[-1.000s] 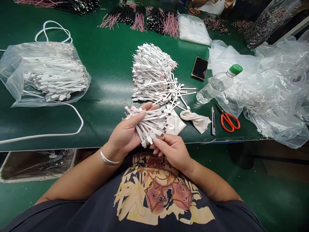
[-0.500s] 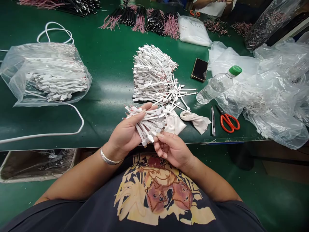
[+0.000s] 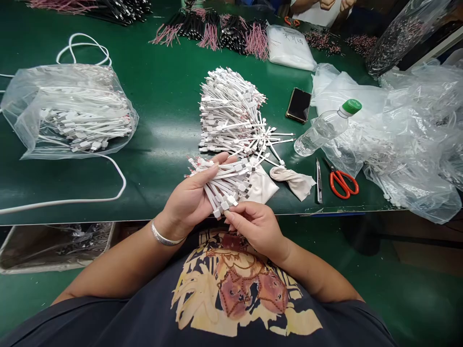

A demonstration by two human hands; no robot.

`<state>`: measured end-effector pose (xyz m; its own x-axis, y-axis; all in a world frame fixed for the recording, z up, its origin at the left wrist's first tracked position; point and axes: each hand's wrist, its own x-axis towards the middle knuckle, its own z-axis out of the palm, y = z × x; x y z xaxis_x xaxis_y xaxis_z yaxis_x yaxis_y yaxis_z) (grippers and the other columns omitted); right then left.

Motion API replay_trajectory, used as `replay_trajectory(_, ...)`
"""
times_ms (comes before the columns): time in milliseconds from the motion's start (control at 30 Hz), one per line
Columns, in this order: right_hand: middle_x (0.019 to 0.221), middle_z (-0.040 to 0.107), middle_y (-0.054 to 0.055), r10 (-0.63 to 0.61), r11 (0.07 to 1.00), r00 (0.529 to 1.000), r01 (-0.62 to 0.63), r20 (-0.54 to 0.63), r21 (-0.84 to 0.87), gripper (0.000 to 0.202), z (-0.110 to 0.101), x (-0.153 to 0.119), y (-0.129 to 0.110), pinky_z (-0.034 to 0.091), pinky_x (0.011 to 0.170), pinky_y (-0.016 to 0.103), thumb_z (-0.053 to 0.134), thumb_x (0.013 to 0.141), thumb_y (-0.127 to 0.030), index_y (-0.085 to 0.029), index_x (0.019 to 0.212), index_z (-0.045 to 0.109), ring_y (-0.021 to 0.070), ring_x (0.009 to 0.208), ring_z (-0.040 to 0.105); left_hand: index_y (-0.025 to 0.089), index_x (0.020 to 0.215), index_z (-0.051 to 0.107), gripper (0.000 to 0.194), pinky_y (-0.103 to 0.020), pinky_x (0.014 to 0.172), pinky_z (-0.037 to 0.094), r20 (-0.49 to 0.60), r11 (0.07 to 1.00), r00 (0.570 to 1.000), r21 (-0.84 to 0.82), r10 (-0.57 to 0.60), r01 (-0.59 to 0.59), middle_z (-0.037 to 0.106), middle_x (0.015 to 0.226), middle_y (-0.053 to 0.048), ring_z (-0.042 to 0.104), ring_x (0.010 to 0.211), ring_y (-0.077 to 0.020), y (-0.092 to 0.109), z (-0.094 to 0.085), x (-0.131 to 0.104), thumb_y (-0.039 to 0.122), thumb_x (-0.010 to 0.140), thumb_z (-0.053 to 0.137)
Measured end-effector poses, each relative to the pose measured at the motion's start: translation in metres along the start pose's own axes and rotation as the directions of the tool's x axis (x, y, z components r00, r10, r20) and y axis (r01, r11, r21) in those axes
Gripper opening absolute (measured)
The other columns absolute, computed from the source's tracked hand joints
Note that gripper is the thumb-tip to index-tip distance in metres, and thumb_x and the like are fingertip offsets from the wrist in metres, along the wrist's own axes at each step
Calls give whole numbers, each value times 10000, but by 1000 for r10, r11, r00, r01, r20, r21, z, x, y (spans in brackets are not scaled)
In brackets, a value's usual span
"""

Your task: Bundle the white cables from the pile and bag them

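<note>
A bundle of short white USB cables (image 3: pixel 226 185) rests in my left hand (image 3: pixel 188 200), with the thumb over it and the fingers beneath. Red wire ends stick out at its left, and the plugs fan toward my right hand (image 3: pixel 256 226). My right thumb and index finger pinch one USB plug at the bundle's lower edge; the other fingers are curled in. Just beyond my hands lies a large pile of the same white cables (image 3: pixel 231 113). A folded white cloth (image 3: pixel 263 185) and a twisted cloth (image 3: pixel 293 181) lie to the right of the bundle.
On the right are a cutter knife (image 3: pixel 319 180), red-handled scissors (image 3: pixel 343 184), a bottle (image 3: pixel 321 129), a phone (image 3: pixel 298 104) and plastic bags (image 3: pixel 415 125). A bag of white cables (image 3: pixel 72 111) sits left. Black and pink wires (image 3: pixel 231 33) lie behind, near another person's hands (image 3: pixel 336 4).
My right hand has shifted slightly left along the plugs, its thumb and index finger now closing on a different spot. The left hand keeps its hold. The other person's hands have moved a little.
</note>
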<state>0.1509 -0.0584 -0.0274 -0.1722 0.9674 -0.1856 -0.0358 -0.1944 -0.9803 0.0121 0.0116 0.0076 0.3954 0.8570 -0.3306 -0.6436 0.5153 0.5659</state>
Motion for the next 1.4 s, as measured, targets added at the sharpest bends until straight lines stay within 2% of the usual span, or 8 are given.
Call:
replay_trajectory(67, 678, 640, 5, -61, 995, 998, 61, -5, -75, 139, -1, 0, 1, 470, 559, 210, 643, 809, -311, -178, 790, 679, 89, 583, 569, 162, 1161, 589, 305, -392, 1022, 428, -1, 1000, 1000, -5, 2, -2, 637, 1192, -55, 607, 1060, -199, 0, 0, 0, 155, 884, 460)
replay_trajectory(133, 689, 644, 7, -62, 995, 998, 61, -8, -75, 137, -1, 0, 1, 475, 565, 211, 645, 807, -311, -179, 792, 679, 89, 588, 573, 168, 1168, 585, 310, -393, 1025, 426, -1, 1000, 1000, -9, 2, -2, 637, 1195, -53, 599, 1079, -201, -1, 0, 1, 154, 881, 467)
replay_trajectory(333, 661, 661, 3, 198, 950, 977, -210, 76, 231, 228, -1, 2, -2, 426, 414, 157, 682, 758, -379, -158, 743, 630, 74, 490, 577, 174, 1208, 563, 347, -417, 1040, 410, -11, 1000, 1000, -2, -6, 6, 615, 1238, -61, 584, 1110, -214, -1, -2, 1, 156, 871, 485)
replay_trajectory(567, 685, 673, 10, 226, 928, 969, -246, 105, 278, 235, -3, 5, -3, 441, 410, 133, 699, 744, -373, -148, 736, 630, 66, 502, 595, 181, 1226, 554, 368, -410, 1046, 403, -22, 1000, 1000, 18, 12, -12, 627, 1220, -64, 585, 1114, -215, -1, -1, 1, 152, 864, 493)
replay_trajectory(767, 620, 647, 7, 286, 892, 944, -326, 167, 314, 358, 0, 13, -5, 383, 343, 127, 646, 758, -486, -131, 723, 618, 67, 429, 579, 182, 1190, 582, 341, -418, 1054, 388, -23, 999, 1000, 40, 20, -19, 618, 1236, -62, 573, 1134, -227, -2, 0, 1, 157, 858, 505)
replay_trajectory(900, 579, 630, -7, 283, 896, 951, -310, 127, 317, 326, 4, 16, -5, 376, 349, 125, 654, 761, -447, -134, 692, 597, 59, 414, 565, 180, 1142, 608, 304, -417, 1056, 386, -34, 998, 999, 52, 30, -29, 617, 1237, -58, 553, 1162, -235, -2, 1, 1, 156, 855, 509)
replay_trajectory(1167, 774, 695, 39, 232, 931, 964, -259, 130, 258, 248, 4, 7, -7, 515, 521, 189, 645, 778, -389, -142, 781, 664, 97, 595, 652, 185, 1162, 600, 320, -426, 1052, 393, -37, 998, 999, 58, 35, -33, 617, 1234, -60, 559, 1154, -237, -1, -3, 2, 169, 854, 516)
replay_trajectory(1400, 797, 700, 46, 227, 936, 966, -253, 127, 245, 244, 3, 6, -7, 522, 526, 191, 642, 782, -389, -148, 794, 675, 100, 603, 655, 190, 1167, 600, 321, -424, 1058, 388, -19, 998, 999, 58, 36, -34, 603, 1257, -56, 560, 1151, -232, 0, -2, 1, 174, 859, 511)
